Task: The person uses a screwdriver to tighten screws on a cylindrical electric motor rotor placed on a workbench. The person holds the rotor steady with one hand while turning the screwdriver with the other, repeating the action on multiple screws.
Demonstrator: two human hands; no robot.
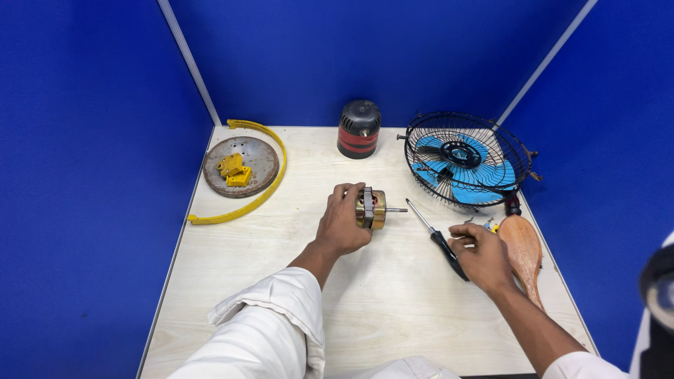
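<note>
Far to the left of the grip lies a round plate (pixel 263 158) with yellow blocks (pixel 235 170) on it. Around its far and right side curves a yellow band (pixel 270 188).

Left hand (pixel 340 224): fingers closed around the motor (pixel 372 208), pressing it down on the table (pixel 393 309). Sticking out to the right of that grip is the thin shaft (pixel 397 210). Up past the knuckles, well apart, stands a black and red cap (pixel 359 129).

Between the two hands lies the screwdriver (pixel 437 237), tip pointing up toward the shaft, handle under the right fingers.

Right hand (pixel 481 256): fingers curled down onto the black handle, touching it. Cannot tell if shut tight on it yet; tool seems flat on the table.

Just right of that hand lies a brown wooden piece (pixel 523 249), with tiny bits (pixel 491 226) beside the fingertips. Beyond the fingers sits the fan cage (pixel 463 158) with blue blades.

Step in hand, as a guess: keeping the motor still while getting hold of the screwdriver. Calls for a firm pinch on the handle and a steady left grip, so the motor does not roll.
</note>
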